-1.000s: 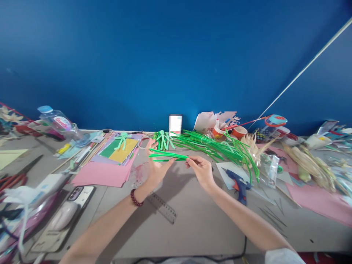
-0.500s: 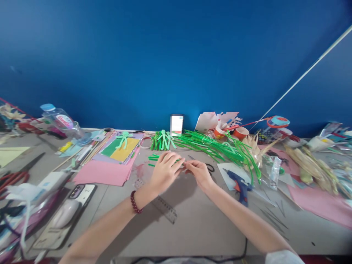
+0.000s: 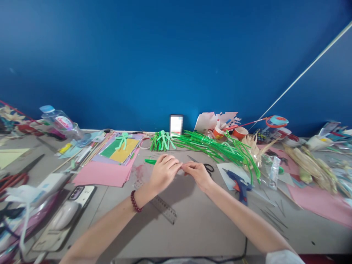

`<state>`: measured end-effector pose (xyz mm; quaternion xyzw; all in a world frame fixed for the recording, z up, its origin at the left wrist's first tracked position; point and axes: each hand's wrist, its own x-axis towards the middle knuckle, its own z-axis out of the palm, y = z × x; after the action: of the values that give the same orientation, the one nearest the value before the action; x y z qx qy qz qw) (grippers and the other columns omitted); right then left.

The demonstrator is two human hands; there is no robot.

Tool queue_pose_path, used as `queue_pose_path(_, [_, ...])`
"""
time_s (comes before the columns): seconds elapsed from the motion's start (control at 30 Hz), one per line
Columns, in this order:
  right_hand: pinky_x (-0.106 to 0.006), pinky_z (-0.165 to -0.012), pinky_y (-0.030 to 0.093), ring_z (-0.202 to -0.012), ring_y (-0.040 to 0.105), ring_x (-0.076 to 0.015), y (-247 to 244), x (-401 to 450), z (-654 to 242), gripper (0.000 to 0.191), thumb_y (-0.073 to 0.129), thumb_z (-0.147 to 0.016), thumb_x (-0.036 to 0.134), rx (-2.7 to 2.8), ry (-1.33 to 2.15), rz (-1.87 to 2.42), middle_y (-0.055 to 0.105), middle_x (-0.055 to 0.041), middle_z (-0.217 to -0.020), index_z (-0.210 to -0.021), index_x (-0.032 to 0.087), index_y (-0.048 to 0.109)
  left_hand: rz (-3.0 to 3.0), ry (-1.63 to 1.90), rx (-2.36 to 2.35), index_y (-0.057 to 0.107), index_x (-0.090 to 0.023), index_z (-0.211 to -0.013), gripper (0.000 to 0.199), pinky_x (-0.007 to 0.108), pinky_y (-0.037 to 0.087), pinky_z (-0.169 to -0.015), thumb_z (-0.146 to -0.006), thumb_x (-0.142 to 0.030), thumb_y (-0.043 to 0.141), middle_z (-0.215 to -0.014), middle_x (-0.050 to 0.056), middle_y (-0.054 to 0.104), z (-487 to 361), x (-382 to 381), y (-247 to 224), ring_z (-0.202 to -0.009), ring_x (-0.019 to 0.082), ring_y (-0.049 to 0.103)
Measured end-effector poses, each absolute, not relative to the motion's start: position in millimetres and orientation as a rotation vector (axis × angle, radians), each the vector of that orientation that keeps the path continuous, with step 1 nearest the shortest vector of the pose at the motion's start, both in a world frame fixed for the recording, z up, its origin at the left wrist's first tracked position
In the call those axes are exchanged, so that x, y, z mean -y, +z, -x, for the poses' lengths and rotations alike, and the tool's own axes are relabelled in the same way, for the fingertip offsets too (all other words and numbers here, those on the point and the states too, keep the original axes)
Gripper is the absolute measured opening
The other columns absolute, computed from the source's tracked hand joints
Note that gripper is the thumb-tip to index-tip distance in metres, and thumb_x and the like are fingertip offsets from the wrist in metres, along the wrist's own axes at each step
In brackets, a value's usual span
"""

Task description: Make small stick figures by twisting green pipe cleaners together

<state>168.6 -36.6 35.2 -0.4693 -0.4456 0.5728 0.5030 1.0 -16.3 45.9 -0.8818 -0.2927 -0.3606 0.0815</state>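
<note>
My left hand, with a dark red bead bracelet at the wrist, is closed around green pipe cleaners whose ends stick out on its left. The fingertips of my right hand are pinched together and meet those of my left hand; what they hold is hidden. Behind my hands stand green pipe-cleaner figures and a long bundle of green pipe cleaners. Black-handled scissors lie just beyond my right hand. A clear ruler lies below my left hand.
Pink paper, a white phone and a plastic bottle are on the left. A blue glue gun, an orange cup and dried husks are on the right. A small screen leans at the back wall.
The fingers of my left hand have curled in more, and that hand has shifted slightly left and down. The green ends beside it now lie closer together. My right fingertips have moved slightly left.
</note>
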Motion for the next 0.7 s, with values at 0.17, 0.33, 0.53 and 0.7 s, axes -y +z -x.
queue_pose_path(0.17, [-0.025, -0.06, 0.046, -0.061, 0.053, -0.0118, 39.9, 37.3, -167.8, 0.024, 0.078, -0.056, 0.039, 1.086, 1.391, 1.157, 0.065, -0.0026, -0.07, -0.067, 0.018, 0.075, 2.607, -1.114, 0.834, 0.066, -0.02, -0.09, 0.017, 0.034, 0.039, -0.08, -0.088, -0.014, 0.05, -0.075, 0.001, 0.068, -1.7, 16.4, 43.4, -0.081, 0.016, 0.06])
queue_pose_path(0.33, [-0.025, -0.061, 0.046, -0.063, 0.055, -0.0129, 39.8, 36.1, -169.1, 0.025, 0.078, -0.057, 0.039, 1.067, 1.402, 1.146, 0.067, -0.0034, -0.072, -0.068, 0.017, 0.075, 2.642, -1.133, 0.938, 0.066, -0.022, -0.095, 0.017, 0.034, 0.041, -0.08, -0.088, -0.019, 0.05, -0.084, 0.003, 0.07, -2.7, 15.5, 44.5, -0.086, 0.017, 0.06])
queue_pose_path(0.53, [-0.026, -0.061, 0.046, -0.059, 0.055, -0.0115, 36.4, 33.0, -170.2, 0.026, 0.079, -0.055, 0.04, 0.903, 1.467, 1.123, 0.065, -0.0022, -0.064, -0.064, 0.016, 0.073, 2.733, -1.138, 1.059, 0.068, -0.023, -0.096, 0.017, 0.034, 0.042, -0.08, -0.088, -0.025, 0.053, -0.088, 0.002, 0.071, -1.7, 12.3, 47.9, -0.08, 0.016, 0.062])
queue_pose_path(0.7, [-0.027, -0.062, 0.048, -0.063, 0.057, -0.0132, 39.4, 33.0, -170.4, 0.025, 0.078, -0.057, 0.039, 0.823, 1.505, 1.069, 0.063, -0.0022, -0.061, -0.064, 0.015, 0.073, 2.724, -1.23, 1.142, 0.069, -0.023, -0.092, 0.014, 0.032, 0.044, -0.075, -0.086, -0.024, 0.056, -0.086, 0.002, 0.071, -2.3, 11.6, 45.2, -0.077, 0.016, 0.061])
